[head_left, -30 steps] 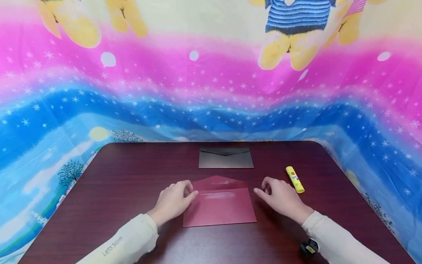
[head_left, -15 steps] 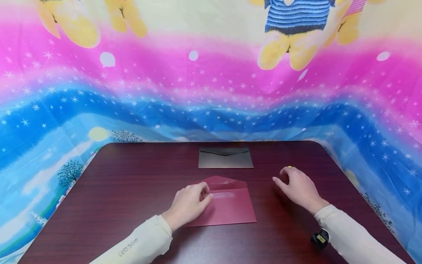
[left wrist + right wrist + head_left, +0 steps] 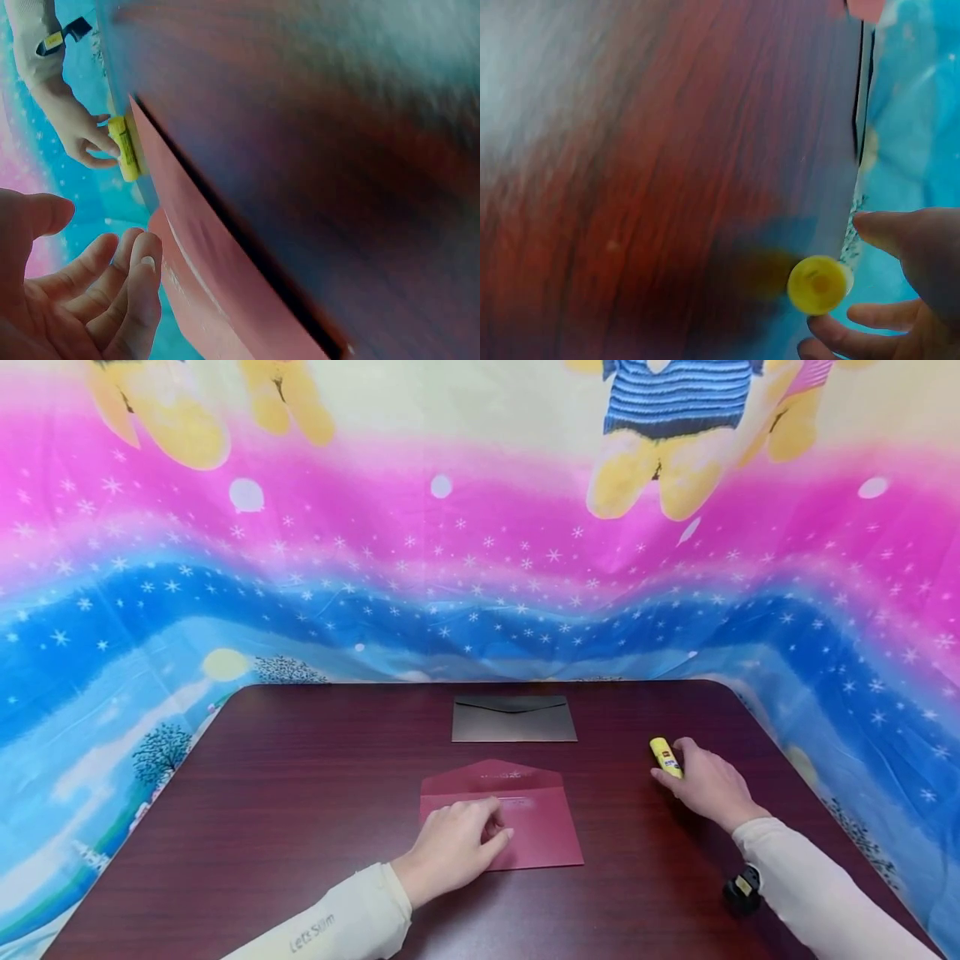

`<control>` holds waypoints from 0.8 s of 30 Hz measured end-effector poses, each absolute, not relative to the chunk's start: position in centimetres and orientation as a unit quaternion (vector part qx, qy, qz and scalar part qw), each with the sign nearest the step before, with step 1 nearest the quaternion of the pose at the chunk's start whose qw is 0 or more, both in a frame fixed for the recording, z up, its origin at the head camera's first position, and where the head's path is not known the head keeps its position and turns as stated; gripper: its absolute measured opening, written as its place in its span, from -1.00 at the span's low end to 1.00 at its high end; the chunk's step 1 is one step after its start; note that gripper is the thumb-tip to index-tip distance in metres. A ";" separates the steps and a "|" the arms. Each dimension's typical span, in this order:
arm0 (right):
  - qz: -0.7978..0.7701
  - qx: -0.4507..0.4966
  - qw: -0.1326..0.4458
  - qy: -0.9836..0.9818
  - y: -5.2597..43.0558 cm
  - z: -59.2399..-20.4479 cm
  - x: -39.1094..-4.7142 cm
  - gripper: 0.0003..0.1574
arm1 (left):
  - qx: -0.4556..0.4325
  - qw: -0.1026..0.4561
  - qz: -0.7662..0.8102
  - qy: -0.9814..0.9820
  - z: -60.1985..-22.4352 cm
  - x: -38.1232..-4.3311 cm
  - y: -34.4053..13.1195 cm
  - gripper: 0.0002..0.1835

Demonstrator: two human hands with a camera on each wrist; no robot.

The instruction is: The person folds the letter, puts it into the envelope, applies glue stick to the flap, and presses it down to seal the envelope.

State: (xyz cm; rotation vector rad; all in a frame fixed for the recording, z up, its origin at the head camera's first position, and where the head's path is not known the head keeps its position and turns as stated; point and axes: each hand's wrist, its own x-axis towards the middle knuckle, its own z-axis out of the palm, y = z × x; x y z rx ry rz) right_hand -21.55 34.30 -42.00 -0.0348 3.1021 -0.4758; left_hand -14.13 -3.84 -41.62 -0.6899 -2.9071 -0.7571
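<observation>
A red envelope (image 3: 542, 835) lies on the table with its pointed flap (image 3: 491, 774) unfolded away from me. My left hand (image 3: 457, 843) is over its lower left part, fingers loosely bent and holding nothing; the left wrist view shows the thumb well apart from the fingertips. At the right, my right hand (image 3: 708, 781) straddles a yellow glue stick (image 3: 664, 755), thumb on its left side and fingers on its right. In the right wrist view the fingertips (image 3: 829, 330) are right at the glue stick's round end, while a gap shows between it and the thumb.
A grey-brown envelope (image 3: 514, 727) with its flap down lies behind the red one, near the far edge of the dark wooden table (image 3: 322, 752). A patterned cloth (image 3: 480, 552) hangs around the table's back and sides. A black device (image 3: 742, 889) sits at the right wrist.
My right hand has moved right, from beside the red envelope to around the glue stick. My left hand has shifted right and nearer, over the red envelope. The glue stick stays in place.
</observation>
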 end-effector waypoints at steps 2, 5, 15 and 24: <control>-0.157 -0.004 0.019 0.987 34.6 -42.2 -21.7 -0.19 | -0.225 0.023 -0.246 -0.942 -41.7 -13.9 -3.7 -0.88; -0.165 -0.007 0.030 0.986 34.9 -42.4 -21.8 -0.35 | -0.229 0.015 -0.249 -0.941 -41.7 -13.6 -3.6 -0.87; -0.212 -0.073 -0.035 0.974 33.1 -41.5 -21.0 -0.58 | -0.247 0.015 -0.279 -0.928 -41.0 -13.6 -3.9 -0.90; -0.248 -0.100 -0.047 0.962 29.8 -39.8 -18.8 -0.57 | -0.281 0.045 -0.301 -0.910 -40.0 -13.9 -4.5 -0.90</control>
